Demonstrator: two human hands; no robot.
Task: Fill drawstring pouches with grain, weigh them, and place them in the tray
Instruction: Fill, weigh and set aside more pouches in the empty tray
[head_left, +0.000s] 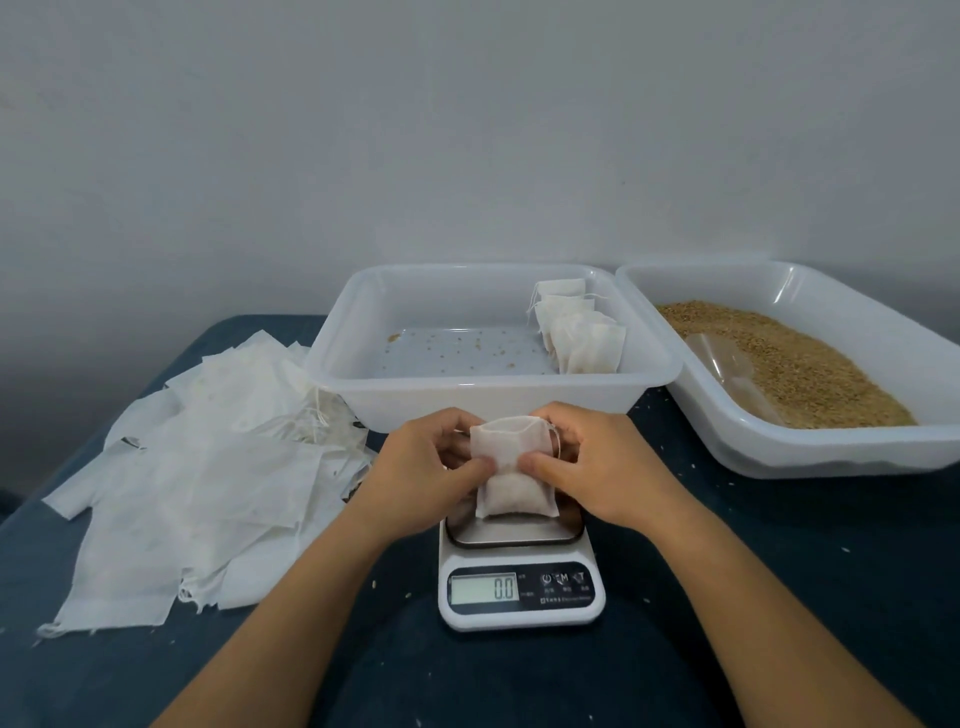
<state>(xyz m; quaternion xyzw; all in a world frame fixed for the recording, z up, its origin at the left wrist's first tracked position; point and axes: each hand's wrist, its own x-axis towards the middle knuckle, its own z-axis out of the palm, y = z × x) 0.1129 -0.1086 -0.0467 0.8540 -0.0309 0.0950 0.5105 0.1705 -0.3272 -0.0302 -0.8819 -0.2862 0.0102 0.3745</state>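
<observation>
Filled pouch (511, 467) held upright over scale (521, 582) platform; contact with platform cannot be told. Left hand (431, 462) pinches pouch's left edge, thumb on front. Right hand (597, 462) pinches right edge by drawstring. Display reads 0.0. Beyond grip: tray (488, 379), filled pouches (576, 327) in its right corner. Right of grip: grain bin (810, 374). Left of grip: empty pouch pile (197, 467).

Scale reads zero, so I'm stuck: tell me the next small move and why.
Probably lower the filled pouch onto the scale platform and let go: both the left hand and right hand pinch it above the platform, and the display shows 0.0.
</observation>
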